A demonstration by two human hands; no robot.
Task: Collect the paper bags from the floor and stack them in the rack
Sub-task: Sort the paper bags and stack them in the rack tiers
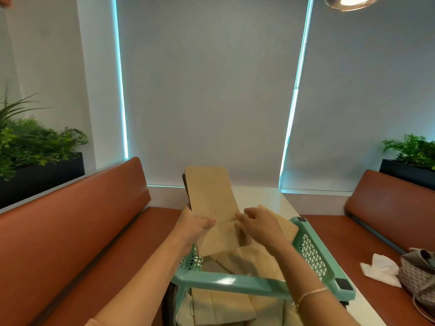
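Your right fingers point(244, 216) hide the bag point(211, 203) edge beneath; handbag point(419, 274) cut off at right edge.

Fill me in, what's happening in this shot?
A person is holding a small stack of flat brown paper bags upright over a mint-green plastic lattice rack. The left hand grips the stack's lower left edge; the right hand pinches the folded bottom flap. More brown bags already lie in the rack, which sits on a white table between two orange-brown booth benches. A patterned handbag and white tissue lie on the right bench.
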